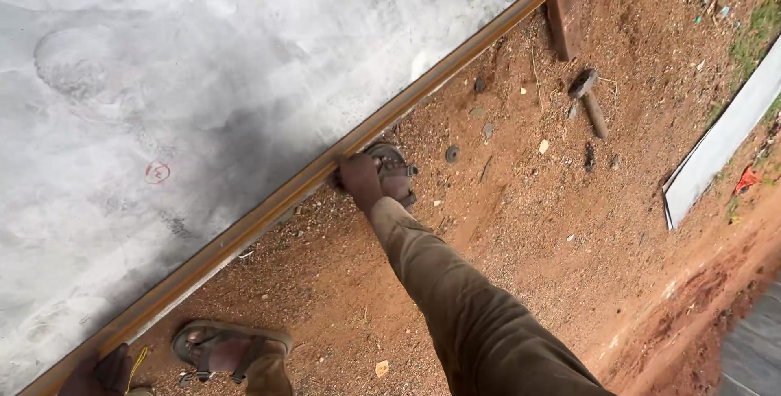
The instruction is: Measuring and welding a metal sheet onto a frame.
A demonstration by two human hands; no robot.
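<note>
A large grey metal sheet point(203, 62) lies tilted across the left of the view, with a rusty orange bar point(325, 164) running along its lower edge. At the bottom-left corner my left hand point(102, 370) looks dark, perhaps gloved, and curls over this bar. A thin yellow cord point(137, 362) hangs beside it. My right hand is out of view. My right leg in brown trousers point(455, 298) stretches out, its sandalled foot point(382, 178) pressed against the bar. My left sandalled foot point(232, 349) stands on the soil close to the bar.
Red gravelly soil point(521, 225) covers the ground. On it lie a hammer point(587, 99), a rusty metal piece point(561, 21) and small round discs point(451, 153). At the right are a long grey sheet strip point(716, 144), a red scrap point(744, 178) and grass point(761, 26).
</note>
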